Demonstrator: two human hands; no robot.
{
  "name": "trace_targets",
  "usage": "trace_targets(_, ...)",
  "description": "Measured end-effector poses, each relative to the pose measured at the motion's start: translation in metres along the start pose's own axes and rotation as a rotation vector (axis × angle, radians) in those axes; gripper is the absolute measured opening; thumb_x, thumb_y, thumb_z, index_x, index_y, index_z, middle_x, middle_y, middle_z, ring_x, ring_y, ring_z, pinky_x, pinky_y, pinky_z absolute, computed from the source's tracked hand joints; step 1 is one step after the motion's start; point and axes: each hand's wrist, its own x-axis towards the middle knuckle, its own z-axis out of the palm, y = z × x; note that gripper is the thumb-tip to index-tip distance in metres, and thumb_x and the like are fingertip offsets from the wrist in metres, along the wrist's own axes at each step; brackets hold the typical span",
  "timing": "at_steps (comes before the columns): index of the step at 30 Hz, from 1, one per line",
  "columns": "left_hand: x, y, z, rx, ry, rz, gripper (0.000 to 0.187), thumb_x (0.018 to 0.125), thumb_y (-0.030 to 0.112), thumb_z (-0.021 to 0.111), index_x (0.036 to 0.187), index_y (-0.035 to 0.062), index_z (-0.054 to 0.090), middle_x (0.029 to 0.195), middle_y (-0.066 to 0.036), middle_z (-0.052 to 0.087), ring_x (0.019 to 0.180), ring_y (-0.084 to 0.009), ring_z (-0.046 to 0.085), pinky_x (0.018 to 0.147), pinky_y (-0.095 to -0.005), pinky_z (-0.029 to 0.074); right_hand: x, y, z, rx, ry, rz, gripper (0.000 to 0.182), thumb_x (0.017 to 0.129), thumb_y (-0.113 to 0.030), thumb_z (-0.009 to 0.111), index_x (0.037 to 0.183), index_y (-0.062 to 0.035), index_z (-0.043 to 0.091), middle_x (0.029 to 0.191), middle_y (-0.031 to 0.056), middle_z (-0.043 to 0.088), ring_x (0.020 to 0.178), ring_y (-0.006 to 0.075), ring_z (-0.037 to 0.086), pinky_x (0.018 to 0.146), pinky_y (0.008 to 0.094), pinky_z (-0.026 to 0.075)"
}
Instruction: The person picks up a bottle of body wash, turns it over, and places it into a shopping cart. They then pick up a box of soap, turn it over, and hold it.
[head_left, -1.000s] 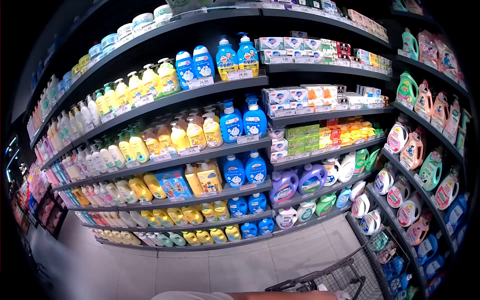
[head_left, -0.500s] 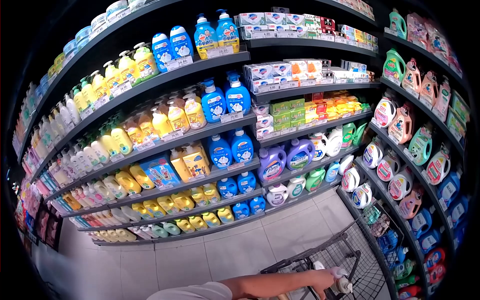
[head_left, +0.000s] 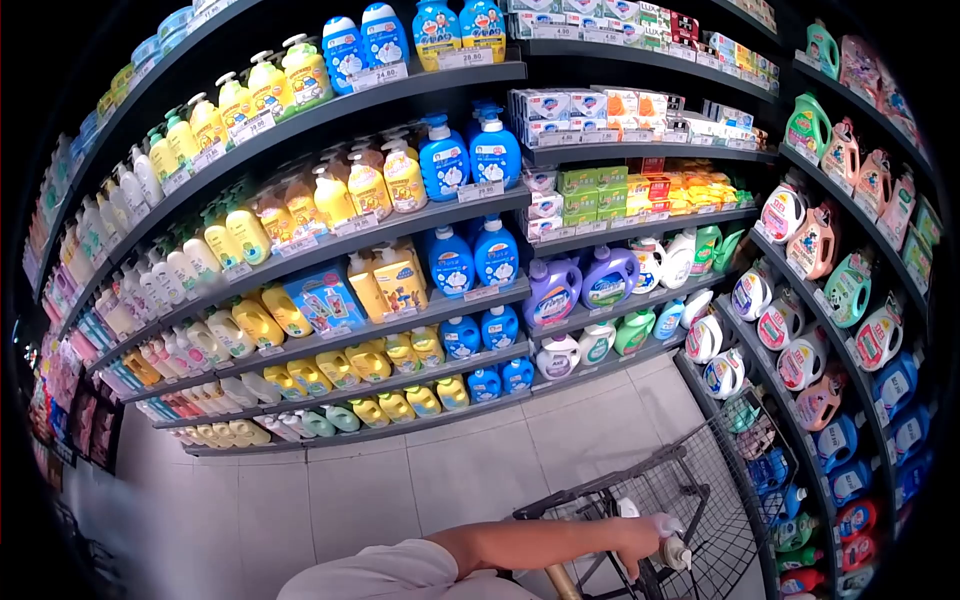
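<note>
My left hand (head_left: 640, 543) reaches across the bottom of the view, past a pale sleeve, into a dark wire shopping cart (head_left: 725, 480). Its fingers are curled downward around a pump bottle (head_left: 678, 553) with a whitish pump top; the hand hides much of the bottle. Against the knuckles lies a clear, pale bottle or cap (head_left: 664, 524). A small white item (head_left: 627, 508) shows just behind the wrist. Part of a tan cart handle (head_left: 562, 580) appears under the forearm. My right hand is out of view.
Curved shelves ahead carry yellow pump bottles (head_left: 235, 105), blue bottles (head_left: 443, 155), boxed soaps (head_left: 600, 195) and purple detergent jugs (head_left: 552, 290). More jugs (head_left: 800, 360) line the right-hand shelves close beside the cart. Grey tiled floor (head_left: 400, 490) lies between shelves and cart.
The camera view has tipped down slightly, so shelves sit higher on the left and center. My left hand stays at the bottles in the cart; more of the sleeve and the cart handle show.
</note>
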Motion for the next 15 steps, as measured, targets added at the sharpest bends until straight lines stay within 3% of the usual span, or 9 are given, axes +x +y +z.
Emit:
trace_targets(5, 0.003, -0.002, 0.0, 0.039, -0.04, -0.028, 0.049, 0.061, 0.046, 0.07, 0.069, -0.0013, 0.066, 0.069, -0.015, 0.063, 0.07, -0.0329, 0.062, 0.063, -0.0405, 0.048, -0.011, -0.025, 0.013, 0.136, 0.078, 0.093, 0.011, 0.074, -0.003, 0.059, 0.084, 0.0015, 0.063, 0.079, 0.0086, 0.062, 0.072, 0.0174, 0.057, 0.068, 0.0301, 0.045)
trace_targets(7, 0.002, -0.001, -0.005, 0.069, -0.019, -0.011, 0.047, 0.061, 0.046, 0.07, 0.07, -0.0005, 0.066, 0.069, -0.015, 0.064, 0.071, -0.0328, 0.062, 0.064, -0.0406, 0.049, -0.007, -0.017, 0.011, 0.032, 0.078, 0.089, 0.017, 0.076, -0.003, 0.059, 0.091, 0.0032, 0.061, 0.079, 0.0094, 0.061, 0.073, 0.0194, 0.058, 0.073, 0.0304, 0.045)
trace_targets(9, 0.002, -0.001, -0.007, 0.053, -0.003, -0.029, 0.047, 0.061, 0.046, 0.07, 0.071, 0.0001, 0.067, 0.069, -0.015, 0.064, 0.071, -0.0323, 0.062, 0.064, -0.0402, 0.049, 0.003, 0.014, 0.006, -0.098, 0.074, 0.06, 0.015, 0.077, -0.004, 0.057, 0.09, 0.0005, 0.063, 0.081, 0.0112, 0.063, 0.078, 0.0219, 0.06, 0.069, 0.0339, 0.047)
trace_targets(12, 0.01, -0.006, -0.003, 0.034, 0.01, -0.038, 0.049, 0.06, 0.048, 0.07, 0.071, 0.0008, 0.067, 0.072, -0.013, 0.064, 0.074, -0.0313, 0.062, 0.066, -0.04, 0.049, 0.008, 0.009, -0.007, -0.226, -0.001, -0.049, 0.018, 0.065, -0.017, 0.063, 0.077, -0.0046, 0.068, 0.064, 0.0075, 0.064, 0.063, 0.0193, 0.062, 0.061, 0.0292, 0.046)
trace_targets(15, 0.022, -0.013, 0.006, -0.002, -0.001, -0.041, 0.05, 0.059, 0.05, 0.071, 0.071, 0.0013, 0.067, 0.073, -0.013, 0.065, 0.075, -0.0309, 0.062, 0.068, -0.0402, 0.048, 0.002, -0.018, -0.006, -0.298, 0.073, 0.004, 0.017, 0.065, -0.01, 0.061, 0.076, 0.0013, 0.067, 0.062, 0.0098, 0.063, 0.06, 0.0196, 0.062, 0.06, 0.0287, 0.046)
